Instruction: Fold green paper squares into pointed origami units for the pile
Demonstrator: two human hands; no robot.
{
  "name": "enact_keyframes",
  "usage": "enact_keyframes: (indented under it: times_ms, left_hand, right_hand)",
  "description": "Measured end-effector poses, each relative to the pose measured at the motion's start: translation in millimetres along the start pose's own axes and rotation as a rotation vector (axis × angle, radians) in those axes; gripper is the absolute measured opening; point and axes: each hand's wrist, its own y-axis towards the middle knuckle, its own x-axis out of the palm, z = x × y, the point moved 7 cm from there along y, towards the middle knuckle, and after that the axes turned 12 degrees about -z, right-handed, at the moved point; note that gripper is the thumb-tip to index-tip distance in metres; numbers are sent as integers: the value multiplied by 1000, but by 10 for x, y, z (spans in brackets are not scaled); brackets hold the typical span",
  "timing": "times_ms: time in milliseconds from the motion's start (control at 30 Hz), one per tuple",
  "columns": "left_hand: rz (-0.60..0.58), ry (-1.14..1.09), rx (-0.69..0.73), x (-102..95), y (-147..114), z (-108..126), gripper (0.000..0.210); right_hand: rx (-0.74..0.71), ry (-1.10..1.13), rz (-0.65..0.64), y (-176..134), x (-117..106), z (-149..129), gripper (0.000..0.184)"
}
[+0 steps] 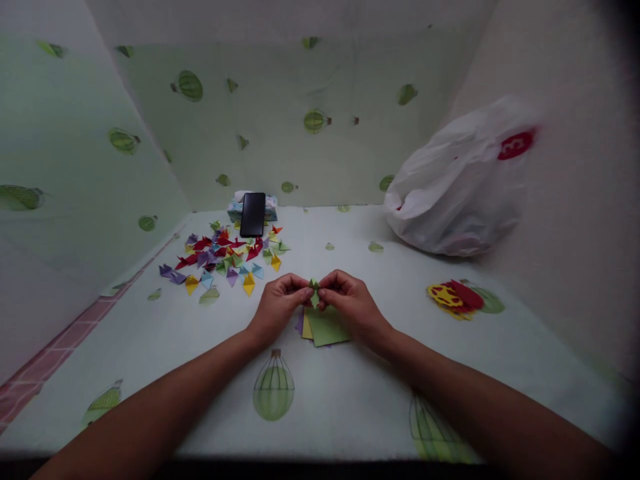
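Observation:
Between my two hands is a small folded piece of green paper (315, 293), an origami figure by its look. My left hand (283, 300) pinches its left side with thumb and fingers. On the other side, my right hand (347, 300) pinches it the same way. Just below lies a stack of square paper sheets (327, 328), green on top with yellow and purple edges showing at the left; my right hand covers part of it. Several folded paper figures (225, 252) in red, purple, yellow, blue and green are heaped at the far left.
A black phone (253, 215) leans against a tissue box (271, 208) behind the heap. At the back right stands a full white plastic bag (450, 187). Red and yellow cut-out shapes (455, 298) lie on the right of the balloon-patterned tablecloth (200, 393).

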Motion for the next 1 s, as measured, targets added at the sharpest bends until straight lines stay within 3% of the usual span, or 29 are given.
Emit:
enact_keyframes:
  times_ms: [267,433,533,633,767,867,1000]
  left_hand:
    - [116,13,40,-209,88,-20,21]
    - [186,116,63,-385,134,175,22]
    - [216,261,68,-593,53,347,17]
    - [309,473,73,-940,-155,468,11]
    - [415,734,27,-1365,-461,421,4]
    - [417,892,-11,-1512,-567,314,4]
    - [378,1054,-36,-1554,-572,234,10]
  right_hand:
    - [-76,-94,91,31,-150,-54,16]
    - [-49,-94,109,48,-197,31,18]
    - [-36,-91,102,33,-177,51,19]
    - [-31,-87,90,12,-146,39,19]
    - [-24,-78,89,-6,-124,51,18]
    - [-14,-79,77,-10,-112,82,18]
    - [-23,-108,87,-24,-123,64,16]
